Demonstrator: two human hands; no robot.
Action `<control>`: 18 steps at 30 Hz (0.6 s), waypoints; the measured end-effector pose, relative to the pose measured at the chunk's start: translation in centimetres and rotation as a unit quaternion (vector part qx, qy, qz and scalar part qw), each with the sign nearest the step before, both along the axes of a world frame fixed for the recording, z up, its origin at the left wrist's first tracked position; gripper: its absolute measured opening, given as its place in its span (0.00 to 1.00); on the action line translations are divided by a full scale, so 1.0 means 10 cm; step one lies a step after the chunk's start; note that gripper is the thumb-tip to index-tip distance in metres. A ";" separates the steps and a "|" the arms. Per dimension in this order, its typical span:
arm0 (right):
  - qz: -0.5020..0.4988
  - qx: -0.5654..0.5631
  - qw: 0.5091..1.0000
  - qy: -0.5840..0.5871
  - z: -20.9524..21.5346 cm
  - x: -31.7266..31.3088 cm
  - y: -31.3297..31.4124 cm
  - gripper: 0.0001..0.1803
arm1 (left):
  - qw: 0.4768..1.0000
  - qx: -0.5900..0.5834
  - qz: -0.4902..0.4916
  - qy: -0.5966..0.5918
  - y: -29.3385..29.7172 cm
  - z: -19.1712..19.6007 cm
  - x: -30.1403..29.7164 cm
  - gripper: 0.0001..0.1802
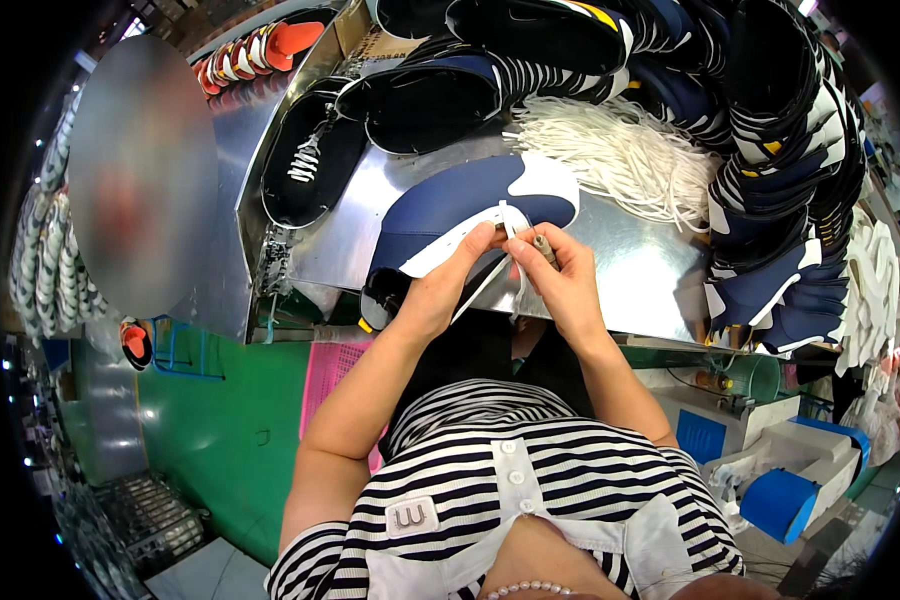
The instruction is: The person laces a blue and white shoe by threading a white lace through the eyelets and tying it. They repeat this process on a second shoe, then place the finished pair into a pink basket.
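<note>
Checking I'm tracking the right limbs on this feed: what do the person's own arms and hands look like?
Both forearms are bare, coming up from the lower edge. Short sleeves of a black-and-white striped shirt end at the upper arms. No gloves, rings or watch visible on the left hand or right hand.

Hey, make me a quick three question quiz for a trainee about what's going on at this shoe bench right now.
1. True or false: both hands are at the navy and white shoe upper.
2. Which lies just behind that upper on the metal bench? A) a bundle of white laces B) a red bucket C) a folded towel
3. Fill in: the right hand pinches a small ____-coloured tool at the white lace.

Key: 1 true; 2 A; 3 brown.
</note>
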State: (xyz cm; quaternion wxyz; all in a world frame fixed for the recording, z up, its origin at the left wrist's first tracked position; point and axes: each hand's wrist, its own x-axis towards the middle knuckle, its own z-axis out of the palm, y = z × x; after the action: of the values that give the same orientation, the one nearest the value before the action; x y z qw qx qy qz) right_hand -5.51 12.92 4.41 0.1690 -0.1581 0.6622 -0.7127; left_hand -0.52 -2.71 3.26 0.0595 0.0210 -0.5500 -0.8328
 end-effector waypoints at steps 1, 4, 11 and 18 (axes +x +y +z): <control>0.005 0.013 1.000 -0.004 -0.02 0.02 -0.01 0.09 | 1.000 0.002 0.005 -0.004 -0.01 -0.04 0.03 0.16; -0.006 0.071 0.997 0.030 -0.04 0.05 -0.05 0.09 | 0.999 0.021 0.031 -0.011 0.02 -0.03 0.06 0.11; 0.025 0.094 0.993 0.064 -0.01 0.01 -0.11 0.08 | 0.997 0.011 0.068 -0.032 -0.09 0.01 0.05 0.09; 0.011 0.018 0.997 0.078 0.13 0.09 -0.06 0.10 | 0.997 0.034 0.068 -0.021 -0.06 0.07 0.06 0.12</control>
State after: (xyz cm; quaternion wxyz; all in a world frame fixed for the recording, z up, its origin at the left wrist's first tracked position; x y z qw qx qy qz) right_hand -4.57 12.35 5.66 0.1277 -0.2173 0.6845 -0.6841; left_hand 0.04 -3.34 3.92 0.1040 0.0776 -0.5194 -0.8446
